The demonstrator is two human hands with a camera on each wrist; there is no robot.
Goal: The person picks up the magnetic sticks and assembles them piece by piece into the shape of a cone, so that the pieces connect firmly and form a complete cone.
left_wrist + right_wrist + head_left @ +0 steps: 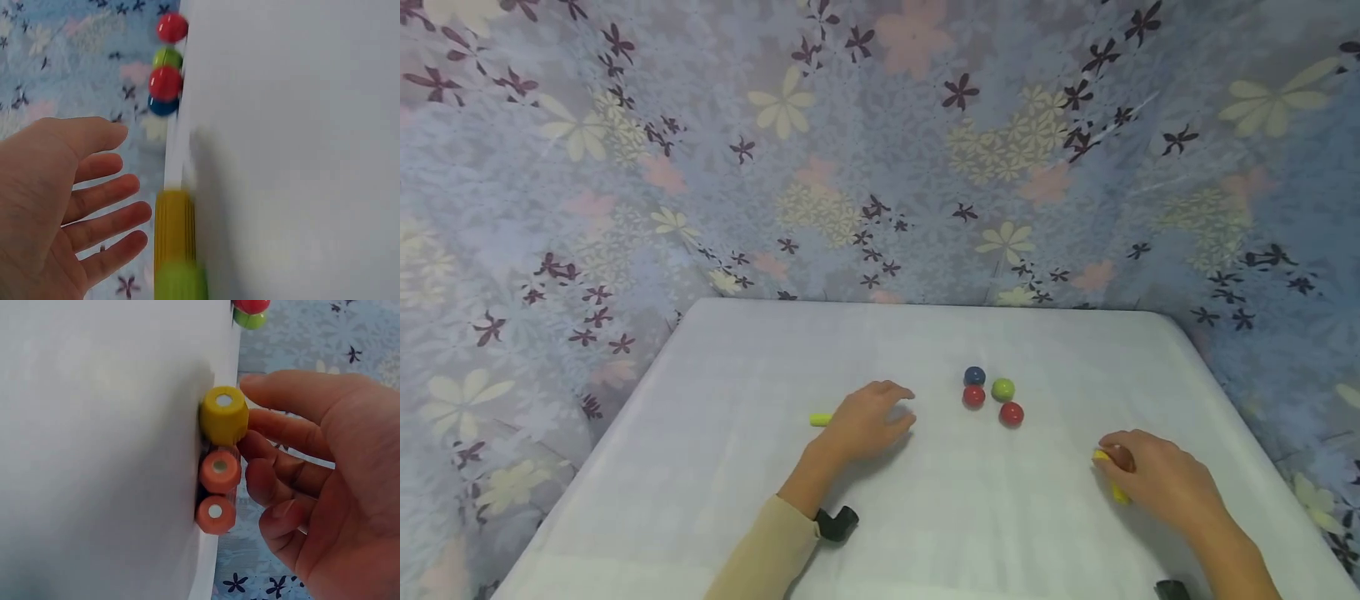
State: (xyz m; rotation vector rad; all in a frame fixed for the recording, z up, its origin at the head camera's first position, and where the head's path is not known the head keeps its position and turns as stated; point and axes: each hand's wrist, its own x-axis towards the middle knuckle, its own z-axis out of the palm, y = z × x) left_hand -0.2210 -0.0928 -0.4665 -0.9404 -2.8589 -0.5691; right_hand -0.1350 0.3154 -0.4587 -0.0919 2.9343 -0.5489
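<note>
My left hand [867, 422] hovers over the left-middle of the white table, fingers spread and holding nothing. Beneath and behind it lies a green-ended stick [820, 420]; the left wrist view shows its ribbed yellow part [175, 225] and green end [181, 281]. At the table's right, my right hand [1165, 479] has its thumb and fingers curled at a yellow stick [1120, 493], whose yellow end [224, 417] shows a pale dot. Two orange-ended sticks [219, 472] lie side by side right beside the yellow one, mostly hidden by the hand in the head view.
Near the middle of the white table [760, 350] sit a blue ball [974, 377], a green ball [1003, 389] and two red balls [1011, 414], close together. A flowered cloth [880, 150] hangs behind the table's far edge and along its sides.
</note>
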